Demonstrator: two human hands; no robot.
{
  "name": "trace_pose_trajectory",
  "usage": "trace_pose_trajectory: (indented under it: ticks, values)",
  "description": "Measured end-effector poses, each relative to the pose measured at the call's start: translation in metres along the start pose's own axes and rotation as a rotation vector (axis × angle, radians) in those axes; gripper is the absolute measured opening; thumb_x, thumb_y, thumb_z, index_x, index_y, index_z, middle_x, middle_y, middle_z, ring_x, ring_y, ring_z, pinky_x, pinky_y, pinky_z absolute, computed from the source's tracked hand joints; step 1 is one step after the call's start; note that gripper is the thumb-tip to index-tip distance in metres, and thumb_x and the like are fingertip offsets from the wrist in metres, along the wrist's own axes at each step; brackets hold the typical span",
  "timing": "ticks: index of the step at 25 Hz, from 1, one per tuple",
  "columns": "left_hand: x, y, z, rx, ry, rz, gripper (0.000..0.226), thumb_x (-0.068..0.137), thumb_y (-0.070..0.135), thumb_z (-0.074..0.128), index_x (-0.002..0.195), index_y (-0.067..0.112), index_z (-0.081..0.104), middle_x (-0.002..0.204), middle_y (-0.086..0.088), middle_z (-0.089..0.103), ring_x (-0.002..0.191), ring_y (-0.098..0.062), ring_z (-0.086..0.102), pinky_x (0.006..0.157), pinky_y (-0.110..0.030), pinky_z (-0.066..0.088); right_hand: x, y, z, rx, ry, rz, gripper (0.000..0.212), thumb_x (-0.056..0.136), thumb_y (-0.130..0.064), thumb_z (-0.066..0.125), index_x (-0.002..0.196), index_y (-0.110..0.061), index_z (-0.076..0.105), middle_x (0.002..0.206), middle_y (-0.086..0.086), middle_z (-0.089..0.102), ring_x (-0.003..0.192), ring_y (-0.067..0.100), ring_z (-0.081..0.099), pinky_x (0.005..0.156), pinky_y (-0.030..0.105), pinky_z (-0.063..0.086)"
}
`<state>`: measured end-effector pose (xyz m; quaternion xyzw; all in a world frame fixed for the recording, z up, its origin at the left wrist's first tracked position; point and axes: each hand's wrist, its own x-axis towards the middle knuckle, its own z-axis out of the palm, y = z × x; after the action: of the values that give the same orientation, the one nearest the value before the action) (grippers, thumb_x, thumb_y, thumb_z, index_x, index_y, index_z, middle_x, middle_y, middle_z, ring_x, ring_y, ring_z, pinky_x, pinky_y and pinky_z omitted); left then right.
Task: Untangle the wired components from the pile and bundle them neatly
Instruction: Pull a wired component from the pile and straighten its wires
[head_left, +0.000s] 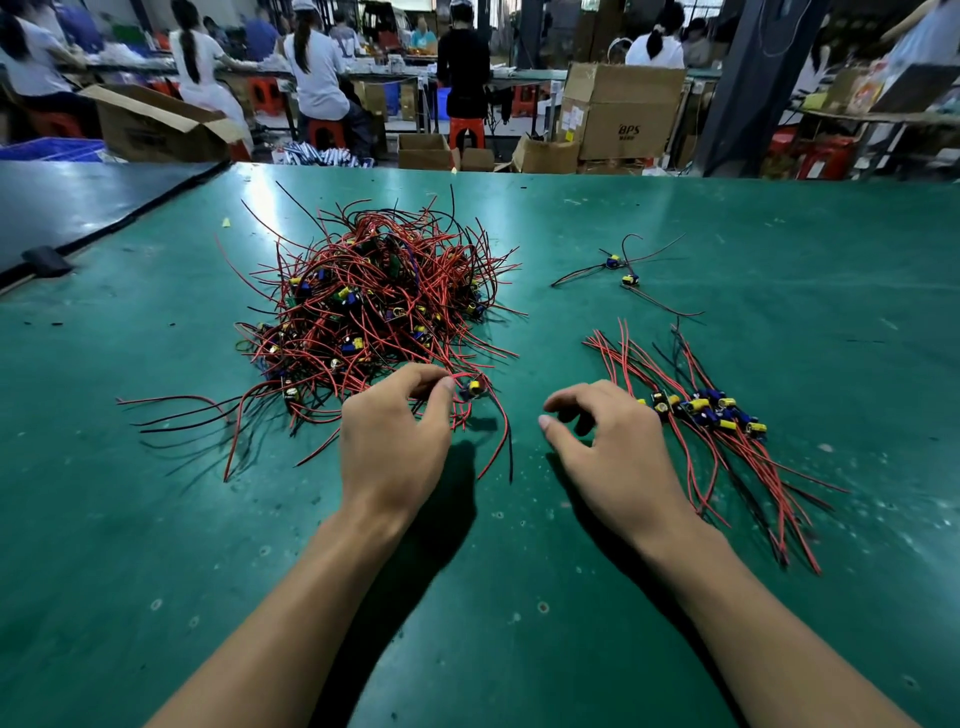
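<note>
Nearest, the left hand (395, 441) pinches a few red leads between thumb and forefinger at the near edge of the pile. The right hand (618, 452) hovers over the green bench mat (519, 597) with its fingers loosely curled, holding nothing. The wired component (474, 387) being worked free lies just right of the left fingertips, between the two hands and nearer the left. Its red and black leads run roughly toward the person, drooping past the thumb, so the right hand would likely have to reach leftward to take it. It looks like a small dark part with a yellow capacitor. Just right of the right hand lies the sorted row (701, 410), its leads aligned. Farther off sits the tangled pile (374, 301), and beyond it to the right lie two loose components (621, 270).
</note>
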<state>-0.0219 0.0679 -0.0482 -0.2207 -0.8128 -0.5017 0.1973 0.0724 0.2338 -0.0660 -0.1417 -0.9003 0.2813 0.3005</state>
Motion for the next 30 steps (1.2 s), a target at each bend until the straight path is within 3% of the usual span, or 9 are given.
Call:
trace_pose_trajectory:
  ticks: [3,6,11,14,16,21,23,26,30]
  values:
    - [-0.008,0.016,0.000,-0.160,-0.009,0.069,0.005,0.088,0.015,0.070,0.089,0.014,0.076,0.075,0.010,0.072,0.068,0.000,0.065,0.068,-0.024,0.053,0.002,0.000,-0.003,0.127,-0.018,0.092,0.032,0.083,-0.022,0.079,0.115,-0.021,0.072,0.094,-0.002,0.066,0.076,0.009,0.058,0.077,0.015,0.045]
    - [-0.016,0.027,0.001,-0.285,-0.099,0.072,0.005,0.087,0.009,0.070,0.086,0.011,0.075,0.068,0.007,0.070,0.061,-0.006,0.065,0.062,-0.020,0.051,0.002,-0.005,-0.006,0.249,-0.102,0.052,0.047,0.080,-0.023,0.083,0.125,-0.026,0.067,0.099,-0.007,0.066,0.074,0.006,0.058,0.072,0.008,0.040]
    - [-0.018,0.028,0.002,-0.315,-0.093,0.007,0.006,0.086,0.008,0.071,0.082,0.012,0.074,0.065,0.006,0.070,0.058,-0.007,0.064,0.059,-0.022,0.050,-0.001,-0.013,-0.005,0.453,-0.114,0.125,0.034,0.081,-0.024,0.082,0.114,-0.023,0.074,0.094,-0.010,0.076,0.080,0.009,0.069,0.078,0.023,0.054]
    - [-0.023,0.028,0.005,-0.371,-0.175,0.008,0.004,0.086,0.010,0.072,0.086,0.013,0.074,0.067,0.001,0.071,0.058,-0.020,0.066,0.056,-0.039,0.054,0.002,-0.014,-0.005,0.674,-0.103,0.211,0.028,0.086,-0.005,0.075,0.111,-0.018,0.072,0.088,-0.006,0.074,0.076,0.006,0.066,0.075,0.022,0.052]
    - [-0.027,0.029,0.009,-0.441,-0.236,-0.034,0.008,0.090,0.015,0.068,0.083,0.013,0.072,0.068,-0.004,0.070,0.052,-0.020,0.060,0.049,-0.037,0.050,0.004,-0.016,-0.006,0.867,-0.119,0.288,0.031,0.088,0.007,0.067,0.108,-0.015,0.069,0.088,-0.002,0.074,0.072,0.008,0.064,0.068,0.020,0.051]
    - [-0.023,0.022,0.017,-0.772,-0.379,-0.512,0.030,0.101,0.016,0.045,0.083,-0.002,0.061,0.068,-0.018,0.063,0.041,-0.022,0.050,0.041,-0.023,0.039,0.010,-0.016,-0.020,1.279,-0.254,0.470,0.028,0.079,-0.003,0.064,0.104,-0.016,0.069,0.099,0.006,0.075,0.055,0.007,0.052,0.051,0.014,0.040]
    - [-0.019,0.022,0.018,-0.876,-0.462,-0.652,0.032,0.100,0.027,0.045,0.090,0.001,0.060,0.067,-0.018,0.063,0.037,-0.022,0.050,0.037,-0.021,0.036,0.008,-0.018,-0.021,1.327,-0.393,0.458,0.032,0.075,-0.005,0.067,0.107,-0.010,0.071,0.100,0.011,0.073,0.051,0.008,0.050,0.046,0.013,0.041]
    - [-0.015,0.022,0.018,-1.017,-0.619,-0.751,0.041,0.085,0.047,0.055,0.090,0.008,0.065,0.062,-0.013,0.064,0.038,-0.021,0.055,0.037,-0.021,0.041,0.003,-0.020,-0.016,1.378,-0.552,0.445,0.033,0.081,-0.001,0.067,0.114,-0.003,0.071,0.100,0.018,0.070,0.064,0.025,0.061,0.059,0.033,0.058]
    - [-0.018,0.020,0.015,-1.109,-0.701,-0.738,0.025,0.075,0.029,0.071,0.092,0.011,0.067,0.075,-0.013,0.069,0.052,-0.020,0.065,0.047,-0.025,0.052,0.003,-0.016,-0.016,1.260,-0.582,0.460,0.034,0.083,-0.013,0.068,0.117,-0.009,0.072,0.112,0.020,0.070,0.086,0.031,0.064,0.068,0.033,0.059]
